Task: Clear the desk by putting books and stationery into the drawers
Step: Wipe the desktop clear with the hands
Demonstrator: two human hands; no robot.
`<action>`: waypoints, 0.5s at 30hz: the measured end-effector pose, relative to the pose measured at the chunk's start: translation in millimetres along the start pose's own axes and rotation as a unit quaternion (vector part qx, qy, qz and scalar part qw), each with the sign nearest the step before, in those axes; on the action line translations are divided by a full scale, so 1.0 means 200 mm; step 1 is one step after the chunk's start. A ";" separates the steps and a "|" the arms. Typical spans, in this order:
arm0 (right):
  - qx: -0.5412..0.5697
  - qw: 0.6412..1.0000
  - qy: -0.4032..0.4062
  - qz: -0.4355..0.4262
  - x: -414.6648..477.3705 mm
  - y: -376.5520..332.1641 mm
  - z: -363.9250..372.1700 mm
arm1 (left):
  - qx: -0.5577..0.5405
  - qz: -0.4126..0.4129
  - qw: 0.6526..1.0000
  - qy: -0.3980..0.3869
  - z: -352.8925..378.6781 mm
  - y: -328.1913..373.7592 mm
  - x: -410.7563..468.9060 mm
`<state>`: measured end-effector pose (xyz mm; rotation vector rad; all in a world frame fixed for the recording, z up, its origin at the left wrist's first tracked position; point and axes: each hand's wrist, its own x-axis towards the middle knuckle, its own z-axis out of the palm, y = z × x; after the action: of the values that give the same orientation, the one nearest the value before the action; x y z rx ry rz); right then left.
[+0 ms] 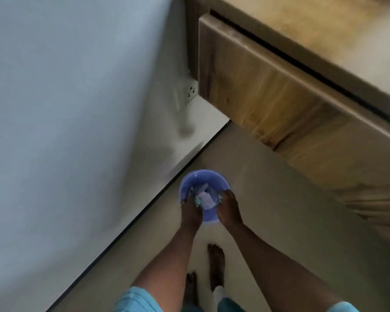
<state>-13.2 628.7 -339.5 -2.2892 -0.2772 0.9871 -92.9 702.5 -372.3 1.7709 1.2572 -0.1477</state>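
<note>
A round, smooth lilac plastic tub (203, 176) holding crumpled pale paper scraps (205, 195) has pale floor (268, 199) beneath. The left hand (190, 211) grips its rim at 8 o'clock, the right hand (228, 207) at 4 o'clock, fingers (226, 195) curled over the edge. The grainy wooden drawer front (268, 91) of the desk (324, 25) lies at 1 o'clock, well apart; a smooth grey wall (65, 109) bounds 9 o'clock.

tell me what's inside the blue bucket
Pale paper scraps lie in the blue bucket, with a teal bit beside the left hand. That hand and the right hand grip its rim, covering the near side; anything under the paper is hidden.
</note>
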 end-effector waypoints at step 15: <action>-0.026 0.998 0.041 0.041 -0.31 0.10 -0.09 | -0.023 0.022 0.999 -0.027 -0.04 0.03 -0.36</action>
<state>-45.4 579.1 -306.6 -2.3987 -0.1763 0.9334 -125.1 658.8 -323.3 1.7417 1.1740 -0.1401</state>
